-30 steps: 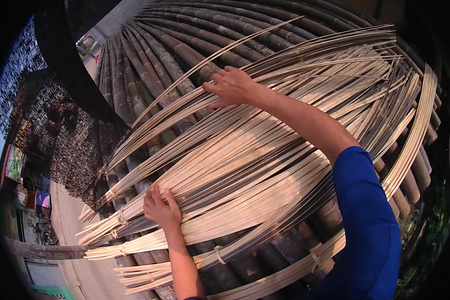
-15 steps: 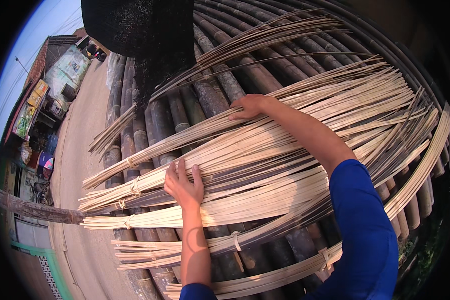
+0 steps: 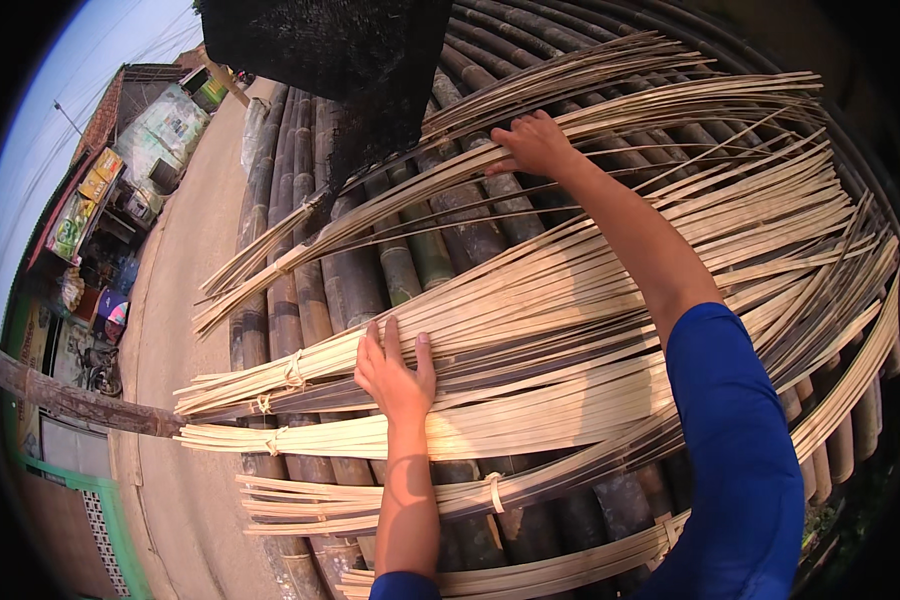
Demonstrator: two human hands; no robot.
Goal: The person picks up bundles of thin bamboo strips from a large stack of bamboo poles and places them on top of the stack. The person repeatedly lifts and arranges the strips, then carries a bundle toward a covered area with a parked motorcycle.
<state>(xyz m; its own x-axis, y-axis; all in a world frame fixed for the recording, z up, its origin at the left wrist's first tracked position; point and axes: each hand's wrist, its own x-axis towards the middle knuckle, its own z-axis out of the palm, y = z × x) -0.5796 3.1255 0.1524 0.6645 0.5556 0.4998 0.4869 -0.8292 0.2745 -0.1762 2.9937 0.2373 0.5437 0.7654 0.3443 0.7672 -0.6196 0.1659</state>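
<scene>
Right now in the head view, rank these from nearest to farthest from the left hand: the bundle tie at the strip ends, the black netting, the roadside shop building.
1. Bundle tie: just left of the left hand, on the pale bamboo strips under its palm.
2. Black netting: above, draped over the dark bamboo poles.
3. Roadside shop building: far upper left, across the road.

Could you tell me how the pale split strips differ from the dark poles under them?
The split bamboo strips are thin, flat and pale cream; the bamboo poles are thick, round and dark brown-grey. The strips bow and lie tied in bundles; the poles lie straight, side by side. The left hand and right hand rest on strips, not poles.
</scene>
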